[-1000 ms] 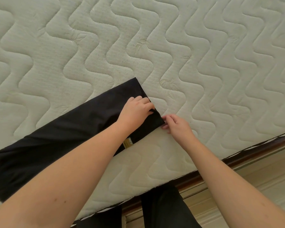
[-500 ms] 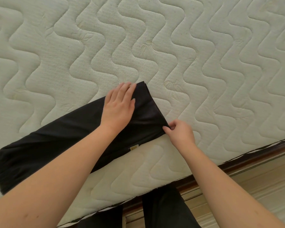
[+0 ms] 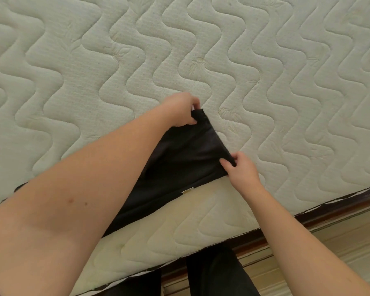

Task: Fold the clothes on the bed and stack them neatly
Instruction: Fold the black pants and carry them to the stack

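Soft, light black garment [image 3: 179,165] on bed [image 3: 265,82], likely limp: best taken at corners. Left hand [image 3: 182,110] pinching far corner, right hand [image 3: 241,169] pinching near corner.

Quilted off-white mattress [image 3: 265,60] filling most of the view, stitched in wavy lines, lightly flecked and yellowed toward the near edge. Dark wooden bed frame [image 3: 308,216] running along below that edge. Pale floor [image 3: 340,242] beyond the frame at lower right. Dark trouser legs [image 3: 218,272] standing just beside the frame at the bottom.
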`<action>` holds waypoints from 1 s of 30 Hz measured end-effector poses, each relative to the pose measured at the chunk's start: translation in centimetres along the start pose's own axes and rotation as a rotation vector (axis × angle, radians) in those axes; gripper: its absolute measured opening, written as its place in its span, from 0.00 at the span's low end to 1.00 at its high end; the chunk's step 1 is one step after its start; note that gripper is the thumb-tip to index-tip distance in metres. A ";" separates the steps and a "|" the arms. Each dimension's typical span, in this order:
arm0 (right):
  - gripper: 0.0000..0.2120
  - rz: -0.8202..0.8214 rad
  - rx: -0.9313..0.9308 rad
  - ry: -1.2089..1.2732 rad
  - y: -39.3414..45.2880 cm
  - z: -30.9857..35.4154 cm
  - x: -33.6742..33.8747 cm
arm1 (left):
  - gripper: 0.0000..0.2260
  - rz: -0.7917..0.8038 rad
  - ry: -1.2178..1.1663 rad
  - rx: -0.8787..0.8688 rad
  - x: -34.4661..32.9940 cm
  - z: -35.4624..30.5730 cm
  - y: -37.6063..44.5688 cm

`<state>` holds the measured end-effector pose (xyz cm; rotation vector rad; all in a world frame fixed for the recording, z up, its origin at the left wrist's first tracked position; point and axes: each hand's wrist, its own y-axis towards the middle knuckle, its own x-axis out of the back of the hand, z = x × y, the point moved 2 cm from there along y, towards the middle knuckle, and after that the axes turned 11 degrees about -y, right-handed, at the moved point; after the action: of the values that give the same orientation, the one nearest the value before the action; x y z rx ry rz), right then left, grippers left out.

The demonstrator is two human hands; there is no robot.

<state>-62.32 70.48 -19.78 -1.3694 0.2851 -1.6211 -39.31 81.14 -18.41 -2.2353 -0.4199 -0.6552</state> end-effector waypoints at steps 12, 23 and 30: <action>0.10 -0.111 0.177 -0.006 -7.5 3.0 3.5 | 0.14 -0.040 -0.121 -0.205 2.8 -1.5 -5.2; 0.10 -0.137 0.584 -0.060 -18.5 13.1 -4.6 | 0.11 -0.175 -0.310 -0.088 8.1 8.7 -20.2; 0.12 0.041 0.729 -0.209 -23.2 19.4 -13.6 | 0.16 -0.180 -0.370 0.123 10.2 17.5 -28.7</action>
<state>-58.64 100.24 -5.62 -0.9371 -0.3730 -1.3338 -39.11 114.11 -6.22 -2.2166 -0.8305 -0.2914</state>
